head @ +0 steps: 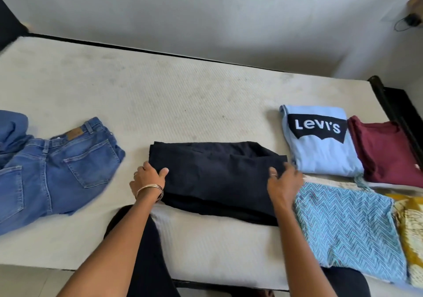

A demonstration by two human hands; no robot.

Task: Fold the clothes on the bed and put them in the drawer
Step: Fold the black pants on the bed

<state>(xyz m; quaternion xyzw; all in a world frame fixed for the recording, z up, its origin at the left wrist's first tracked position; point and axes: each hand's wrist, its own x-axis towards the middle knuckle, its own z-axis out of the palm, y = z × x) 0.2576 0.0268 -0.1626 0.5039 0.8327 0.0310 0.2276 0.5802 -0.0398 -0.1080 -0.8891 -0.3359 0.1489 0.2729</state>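
A folded black garment (pixel 215 177) lies on the bed (pixel 160 104) near its front edge, directly between the two hands. The left hand (pixel 147 179) grips the garment's left edge: the thumb lies on top of the cloth, the other fingers (pixel 137 174) curl round the side, closed on the fabric. The right hand (pixel 283 182) rests palm-down on the right edge, fingers bent onto the cloth; whether they pinch it cannot be told, as the hand is blurred. Both forearms reach forward from the lower frame; bangles (pixel 150 190) ring the left wrist. Blue jeans (pixel 57 171) lie unfolded to the left. To the right lie folded a light-blue T-shirt (pixel 320 145), a maroon garment (pixel 389 150), a zigzag-patterned cloth (pixel 348 228) and a yellow cloth (pixel 412 228).
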